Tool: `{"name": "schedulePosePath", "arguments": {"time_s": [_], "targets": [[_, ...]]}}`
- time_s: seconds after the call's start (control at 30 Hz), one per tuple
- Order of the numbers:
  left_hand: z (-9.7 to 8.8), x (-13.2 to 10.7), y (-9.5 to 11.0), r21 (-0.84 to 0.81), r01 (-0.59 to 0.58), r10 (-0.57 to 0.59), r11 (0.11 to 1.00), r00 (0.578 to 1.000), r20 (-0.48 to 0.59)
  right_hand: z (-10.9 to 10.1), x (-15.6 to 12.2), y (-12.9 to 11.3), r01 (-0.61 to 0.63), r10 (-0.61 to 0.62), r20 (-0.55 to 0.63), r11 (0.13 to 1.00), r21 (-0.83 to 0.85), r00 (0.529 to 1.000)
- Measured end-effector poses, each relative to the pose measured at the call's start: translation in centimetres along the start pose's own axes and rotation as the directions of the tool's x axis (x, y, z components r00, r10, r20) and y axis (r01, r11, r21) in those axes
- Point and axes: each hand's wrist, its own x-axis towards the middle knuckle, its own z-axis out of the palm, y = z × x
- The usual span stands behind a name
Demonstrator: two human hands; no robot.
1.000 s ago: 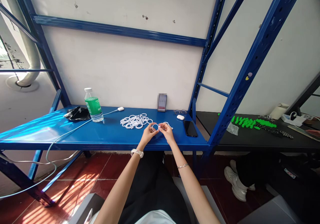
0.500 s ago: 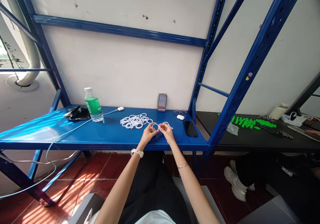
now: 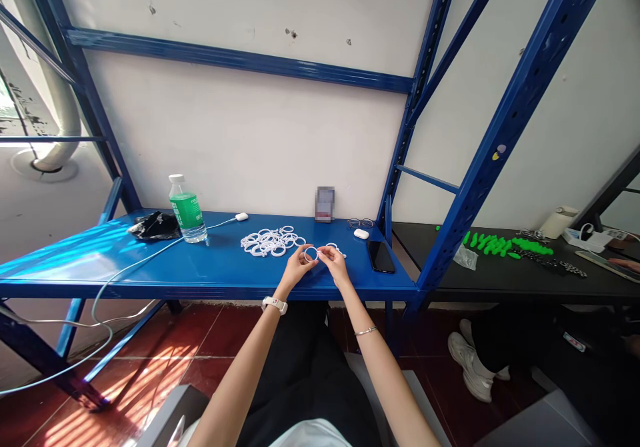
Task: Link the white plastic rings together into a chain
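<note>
1. Pinching a white ring [image 3: 311, 254] with the left hand [image 3: 296, 267], thumb and fingers closed on its left side.
2. Gripping the right side of the same ring with the right hand [image 3: 334, 264], fingertips pressed together on it.
3. Holding the ring just above the front part of the blue bench [image 3: 150, 270], near its middle.
4. Wearing a white watch [image 3: 275, 304] on the left wrist and a thin bracelet [image 3: 365, 331] on the right one.
5. Lying just behind the left hand: a pile [image 3: 270, 242] of similar white rings, loose on the bench and in no container.
6. Standing upright well to the left: a bottle [image 3: 187, 210] with a green label, white cap on; not possible to tell how full.
7. Lying just beside the bottle: a crumpled black bag [image 3: 154, 226], hiding whatever is inside.
8. Running from a white plug [image 3: 241, 217] past the bottle and off the front edge: a white cable [image 3: 150, 254].
9. Leaning at the wall: a small phone [image 3: 324, 204]; lying right of it, glasses [image 3: 360, 222] and a white case [image 3: 361, 234] with the lid shut.
10. Lying flat near the right end of the bench: a black phone [image 3: 381, 256].
11. Lying loose on the black table [image 3: 500, 277] at the right: green parts [image 3: 495, 243], and near them a small clear bag [image 3: 466, 257] with contents too small to tell.
</note>
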Motion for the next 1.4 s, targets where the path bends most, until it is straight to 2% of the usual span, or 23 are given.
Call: {"name": "schedulePosePath", "arguments": {"time_s": [0.37,0.8,1.4], "targets": [[-0.05,-0.08,0.19,0.011,-0.013,0.013,1.0,1.0,-0.001,-0.08,0.06,0.09,-0.023,0.024,-0.02,0.999,0.032,1.0],[-0.02,-0.13,0.55,0.011,-0.012,0.012,1.0,1.0,-0.01,-0.11,0.25,0.51,-0.038,0.044,-0.101,0.997,0.064,0.994],[-0.05,0.25,-0.02,0.047,0.025,-0.025,0.999,1.0,0.005,-0.1,0.21,0.45,-0.043,0.055,-0.112,0.993,0.114,0.992]]}}
